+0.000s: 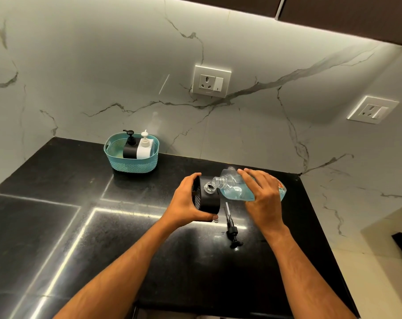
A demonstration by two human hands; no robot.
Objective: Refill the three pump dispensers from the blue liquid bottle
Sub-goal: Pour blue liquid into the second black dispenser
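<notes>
A black dispenser (209, 200) stands on the black counter (80, 238) with its pump off and its neck open. My left hand (186, 201) grips its left side. My right hand (260, 194) holds the clear bottle of blue liquid (234, 191), tipped on its side with its uncapped mouth just above the dispenser's neck. The black pump head (232, 229) with its tube lies on the counter between my wrists. A second black dispenser (129, 147) and a white dispenser (144, 147), both with pumps on, stand in a teal basket (131, 165).
The basket sits at the back of the counter against the marble wall. Two wall sockets (211, 82) (372, 109) are mounted above. The counter's right edge (322, 226) drops off just right of my right arm.
</notes>
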